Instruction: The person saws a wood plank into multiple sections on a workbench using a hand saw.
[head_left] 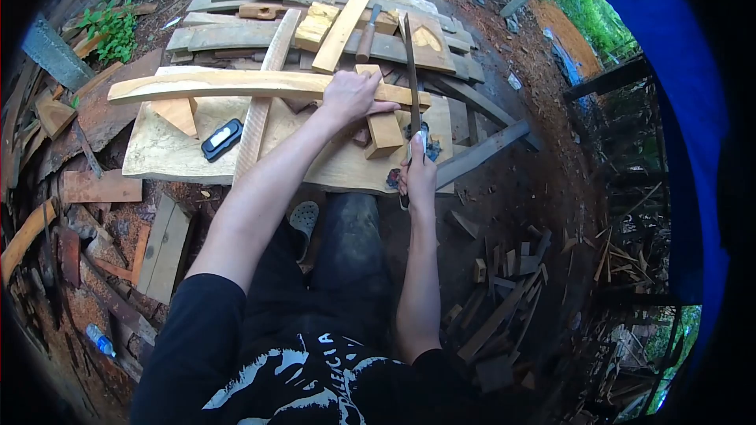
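Gripped a handsaw (413, 71) in the right hand (421, 173), with fingers curled closed around its handle by the near edge of the desk (157, 153). Pointed the blade away from the body and set it across a long pale beam (213, 85), just short of the right end. Clasped the same beam with the left hand (350, 97), a little left of the blade, bending the fingers over the far side and stretching the thumb out to the right. Had the beam lying lengthwise over the desk, crossing a squared block (383, 135) near the left hand and a slanting wooden strip (262, 114) farther left. Had a black case (222, 139) with pale spots flat on the desk, left of the strip, and a small offcut (179, 115) just on the near side of the beam. Faced a stack of weathered boards (236, 37) beyond, bearing a wooden-handled chisel (367, 41), a yellowish plank (346, 25) set aslant, and a wooden tool (258, 11) too small to identify. Had wood scraps (504, 319) strewn over the ground at the right, and a plastic bottle (100, 341) among more at the left. Wore a dark T-shirt (197, 330) with white print.
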The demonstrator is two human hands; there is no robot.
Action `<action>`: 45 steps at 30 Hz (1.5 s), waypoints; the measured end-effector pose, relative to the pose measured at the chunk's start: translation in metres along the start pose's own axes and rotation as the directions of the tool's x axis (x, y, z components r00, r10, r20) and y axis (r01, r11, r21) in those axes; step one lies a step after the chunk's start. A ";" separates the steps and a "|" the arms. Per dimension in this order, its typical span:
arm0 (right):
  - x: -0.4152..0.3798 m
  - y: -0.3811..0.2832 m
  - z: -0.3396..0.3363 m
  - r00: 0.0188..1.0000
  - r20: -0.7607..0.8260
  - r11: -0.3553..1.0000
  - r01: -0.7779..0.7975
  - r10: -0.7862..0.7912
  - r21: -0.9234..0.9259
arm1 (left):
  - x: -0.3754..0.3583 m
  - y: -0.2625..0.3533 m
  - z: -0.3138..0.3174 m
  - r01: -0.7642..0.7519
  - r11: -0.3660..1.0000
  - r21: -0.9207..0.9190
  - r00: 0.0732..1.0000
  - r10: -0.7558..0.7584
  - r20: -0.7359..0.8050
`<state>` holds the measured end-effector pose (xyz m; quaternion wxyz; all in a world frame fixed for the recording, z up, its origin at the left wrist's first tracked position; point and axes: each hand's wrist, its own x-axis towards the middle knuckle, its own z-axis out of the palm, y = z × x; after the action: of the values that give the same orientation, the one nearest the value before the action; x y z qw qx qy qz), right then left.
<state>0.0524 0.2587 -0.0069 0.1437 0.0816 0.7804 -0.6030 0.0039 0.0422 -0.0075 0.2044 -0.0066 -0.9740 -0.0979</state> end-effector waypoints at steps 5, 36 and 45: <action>-0.013 0.019 -0.003 0.995 0.077 0.992 0.059 -0.068 0.112 | -0.003 0.003 -0.003 0.052 0.998 -0.043 0.996 -0.049 0.079; 0.025 -0.002 0.013 0.998 -0.041 0.997 0.048 -0.050 -0.052 | -0.001 -0.002 0.002 0.041 0.998 -0.057 0.998 -0.039 0.041; 0.007 0.017 0.014 0.994 0.008 0.983 0.110 -0.112 0.145 | -0.004 -0.001 -0.001 0.004 0.998 -0.066 1.000 -0.003 0.023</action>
<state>0.0528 0.2495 -0.0278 0.1099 0.0431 0.7370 -0.6655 0.0083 0.0409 -0.0088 0.1925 -0.0129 -0.9725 -0.1303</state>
